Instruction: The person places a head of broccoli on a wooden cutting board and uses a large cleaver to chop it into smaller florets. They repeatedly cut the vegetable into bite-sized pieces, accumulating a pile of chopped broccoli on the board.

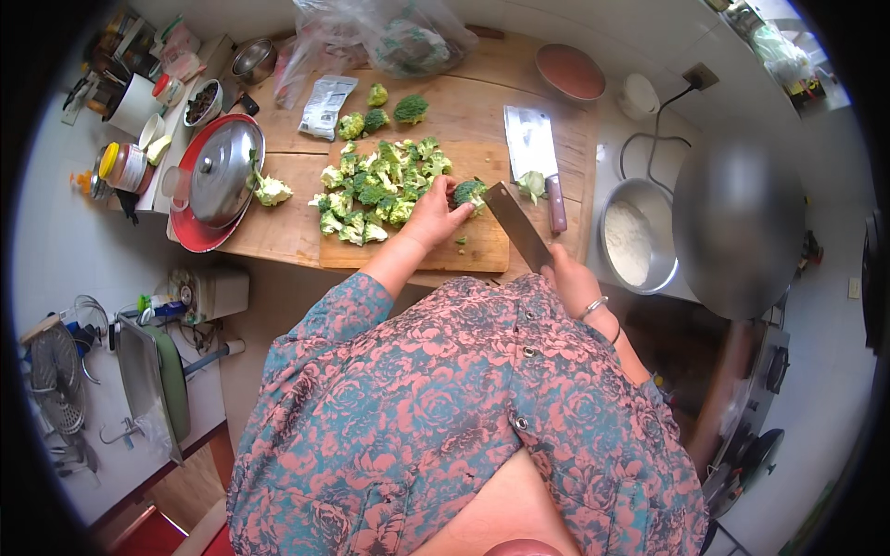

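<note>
My left hand (437, 215) grips a broccoli floret (470, 195) above the right side of a wooden cutting board (417, 259). In my right hand (571, 276) is a kitchen knife (518, 229), its broad blade angled up and left, with its end beside the floret. Many cut broccoli pieces (379, 187) cover the left and middle of the board. A few larger florets (411, 109) lie on the table behind it. To the right of the board rests a cleaver (532, 142) with a brown handle, a pale broccoli stalk piece (532, 183) against its blade.
At the left, a metal lid (224, 171) sits in a red basin (184, 226), with a broccoli stem (272, 190) beside it. Plastic bags (410, 42) and a white packet (328, 105) lie at the back. On the right stand a reddish bowl (570, 71) and a metal bowl of white powder (628, 240).
</note>
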Demonstrator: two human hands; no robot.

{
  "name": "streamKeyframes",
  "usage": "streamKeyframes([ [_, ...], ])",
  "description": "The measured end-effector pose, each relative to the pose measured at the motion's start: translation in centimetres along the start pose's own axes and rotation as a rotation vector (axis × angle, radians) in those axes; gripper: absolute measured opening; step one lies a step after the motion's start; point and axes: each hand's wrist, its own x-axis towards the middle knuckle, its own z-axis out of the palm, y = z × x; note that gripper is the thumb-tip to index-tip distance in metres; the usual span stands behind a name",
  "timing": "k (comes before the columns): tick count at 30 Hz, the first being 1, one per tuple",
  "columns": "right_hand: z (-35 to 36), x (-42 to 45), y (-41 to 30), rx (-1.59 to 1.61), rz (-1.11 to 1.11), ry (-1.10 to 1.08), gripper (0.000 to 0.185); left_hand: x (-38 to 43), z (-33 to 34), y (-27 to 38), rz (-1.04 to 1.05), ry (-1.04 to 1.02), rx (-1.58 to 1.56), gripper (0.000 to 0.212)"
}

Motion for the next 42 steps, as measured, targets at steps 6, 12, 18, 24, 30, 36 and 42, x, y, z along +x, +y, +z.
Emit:
streamKeyframes([
  [6, 0.9, 1.4, -0.6, -0.194, -0.011, -0.039, 0.015, 0.8, -0.2, 0.4, 0.11, -0.046, 0.208, 0.043],
  [12, 0.7, 2.3, -0.8, -0.155, 0.04, -0.131, 0.011, 1.4, 0.8, 1.3, 0.113, -0.001, 0.332, 0.041],
  [18, 0.6, 2.6, -0.2, -0.048, 0.051, -0.139, 0.013, 1.4, 1.4, 2.4, 0.103, -0.006, 0.451, 0.043],
  [24, 2.8, 3.0, 0.9, 0.056, 0.152, -0.169, 0.015, 1.0, 1.5, 3.3, 0.122, -0.011, 0.498, 0.044],
  [30, 2.6, 3.6, 0.8, 0.02, 0.088, -0.109, 0.016, 0.8, 1.0, 3.0, 0.147, -0.002, 0.481, 0.04],
  [36, 2.5, 4.9, 1.7, 0.385, 0.269, -0.207, 0.021, -2.3, 0.3, 0.6, 0.246, 0.082, 0.402, 0.034],
  [42, 6.1, 3.5, 5.0, 0.501, 0.102, -0.09, 0.026, -3.2, 0.0, -0.1, 0.284, 0.139, 0.404, 0.039],
])
